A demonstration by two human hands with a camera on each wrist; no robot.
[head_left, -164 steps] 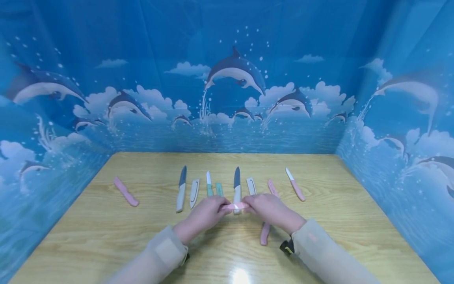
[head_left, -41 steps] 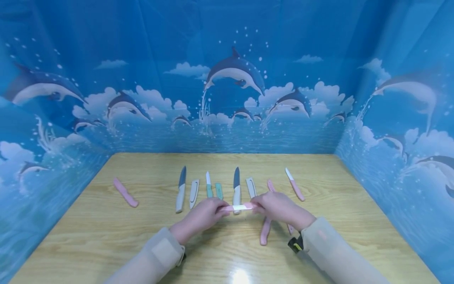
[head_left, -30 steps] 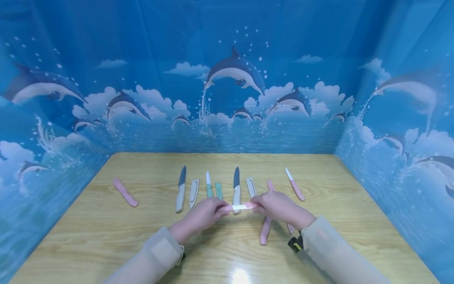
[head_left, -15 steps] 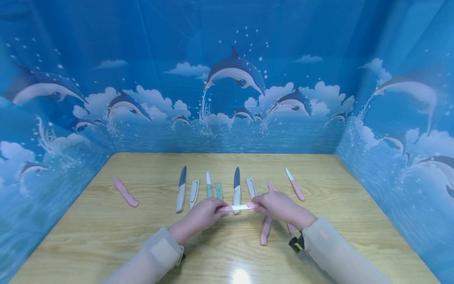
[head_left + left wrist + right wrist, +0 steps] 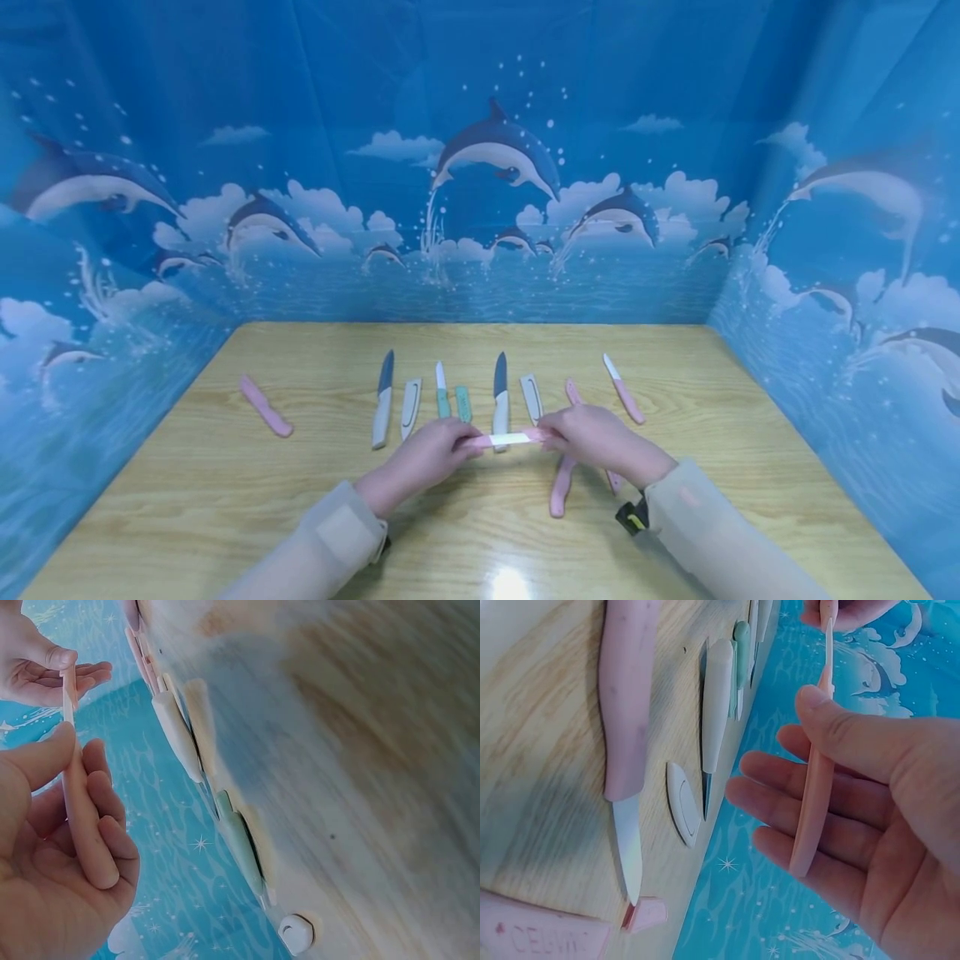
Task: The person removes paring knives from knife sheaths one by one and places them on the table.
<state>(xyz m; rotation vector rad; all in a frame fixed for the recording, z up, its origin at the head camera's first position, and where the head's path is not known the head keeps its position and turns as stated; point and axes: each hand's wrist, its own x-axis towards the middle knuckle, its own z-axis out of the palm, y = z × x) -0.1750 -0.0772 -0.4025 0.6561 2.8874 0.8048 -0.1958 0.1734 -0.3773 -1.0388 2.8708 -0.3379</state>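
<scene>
My left hand [image 5: 427, 462] grips the pink handle [image 5: 88, 832] of a small paring knife, its fingers curled around it in the left wrist view. My right hand [image 5: 596, 437] pinches the pink sheath [image 5: 815, 806] between thumb and fingers. Between the hands the white blade [image 5: 510, 438] shows, level above the table, its right end inside or against the sheath. Below the right hand lies another pink knife [image 5: 561, 490], its blade bare in the right wrist view. Near it are a pink sheath [image 5: 572, 392] and a second pink piece [image 5: 613, 482], partly hidden by the wrist.
Across the wooden table [image 5: 300, 517] lie two grey-bladed knives [image 5: 382, 408] [image 5: 501, 383], white sheaths [image 5: 411, 407] [image 5: 531, 396], a green knife [image 5: 442, 392] and its green sheath [image 5: 463, 403]. A pink-handled knife [image 5: 624, 390] lies far right, a pink knife-shaped piece [image 5: 265, 406] far left. A dolphin-print curtain [image 5: 495, 167] surrounds.
Since the earliest frame the right hand has moved right, away from the left hand, and more white blade shows. Over the last second it shifts slightly further right; the left hand stays nearly still.
</scene>
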